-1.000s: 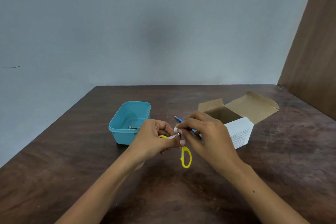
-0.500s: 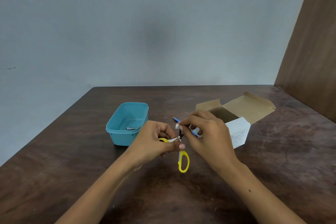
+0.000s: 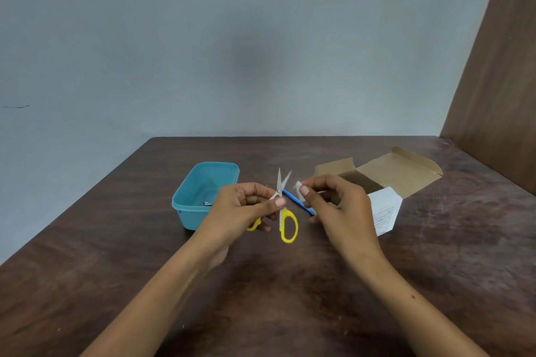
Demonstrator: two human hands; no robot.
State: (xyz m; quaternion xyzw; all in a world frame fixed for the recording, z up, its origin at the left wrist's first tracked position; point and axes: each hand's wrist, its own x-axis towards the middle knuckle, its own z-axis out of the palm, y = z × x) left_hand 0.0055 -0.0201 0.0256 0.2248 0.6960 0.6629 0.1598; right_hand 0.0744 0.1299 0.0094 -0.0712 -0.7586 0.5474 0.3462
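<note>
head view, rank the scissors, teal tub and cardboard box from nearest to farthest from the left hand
1. scissors: gripped in the left hand itself.
2. teal tub: just to that hand's left.
3. cardboard box: far right, beyond the right hand, which pinches a white scrap.

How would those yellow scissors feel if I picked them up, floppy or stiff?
Probably stiff, yet hinged: the yellow scissors show blades spread in a V, so the halves likely swing. They look slim in the left hand, so probably light. The pointed tips, near the right hand pinching a small white piece, could prick.
</note>
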